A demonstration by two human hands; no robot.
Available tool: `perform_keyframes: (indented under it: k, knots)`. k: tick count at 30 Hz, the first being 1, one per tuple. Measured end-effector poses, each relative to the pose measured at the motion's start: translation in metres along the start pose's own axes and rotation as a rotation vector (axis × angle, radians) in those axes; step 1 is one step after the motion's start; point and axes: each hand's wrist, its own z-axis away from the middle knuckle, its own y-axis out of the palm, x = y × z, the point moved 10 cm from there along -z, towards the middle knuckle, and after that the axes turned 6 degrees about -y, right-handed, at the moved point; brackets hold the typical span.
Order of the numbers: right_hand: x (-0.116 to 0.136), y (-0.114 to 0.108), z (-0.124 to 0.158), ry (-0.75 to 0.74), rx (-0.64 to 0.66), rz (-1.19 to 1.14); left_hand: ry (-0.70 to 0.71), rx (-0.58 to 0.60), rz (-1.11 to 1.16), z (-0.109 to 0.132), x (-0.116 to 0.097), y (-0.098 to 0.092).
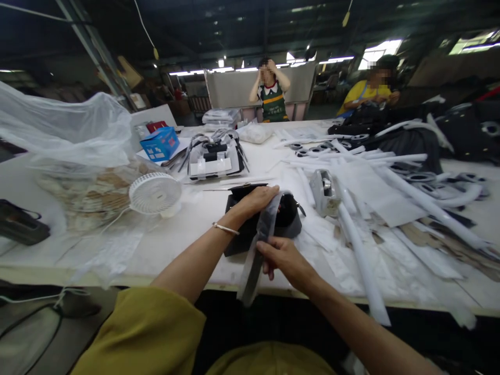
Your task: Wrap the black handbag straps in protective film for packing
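Note:
A black bag [289, 221] stands on the table in front of me with its top open. A dark strap in clear plastic wrap [267, 221] runs from the bag's opening down past the table's front edge. My right hand [283, 256] pinches this strap between thumb and fingers, about midway along. Over the bag reaches my left hand [261, 200], its fingers together at the upper part of the strap; their undersides are hidden. A bracelet circles my left wrist.
White wrapped tubes [357, 260] and plastic sheets crowd the right side. Leftward are a small white fan [155, 194], a blue box [160, 144] and a large clear plastic bag [89, 192]. Bag pieces [216, 156] lie behind. Two people [272, 99] are across the table.

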Motion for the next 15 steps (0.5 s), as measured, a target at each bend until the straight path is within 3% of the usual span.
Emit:
perform_keyframes:
  k: [3,5,7,12,15]
  knots:
    - [0.023,-0.013,-0.005,-0.045,-0.085,-0.169,0.054,0.052,0.147,0.053,0.006,-0.007]
    - [0.033,-0.018,-0.004,-0.054,-0.113,-0.245,0.123,0.156,0.296,0.094,0.009,-0.003]
    - [0.04,-0.017,-0.004,-0.05,-0.116,-0.288,0.174,0.178,0.356,0.132,0.019,-0.003]
    - [0.047,-0.007,-0.005,-0.048,-0.129,-0.315,0.112,0.0,0.41,0.192,0.073,-0.014]
    - [0.043,0.005,-0.009,-0.028,-0.118,-0.342,0.041,-0.043,0.329,0.209,0.109,-0.002]
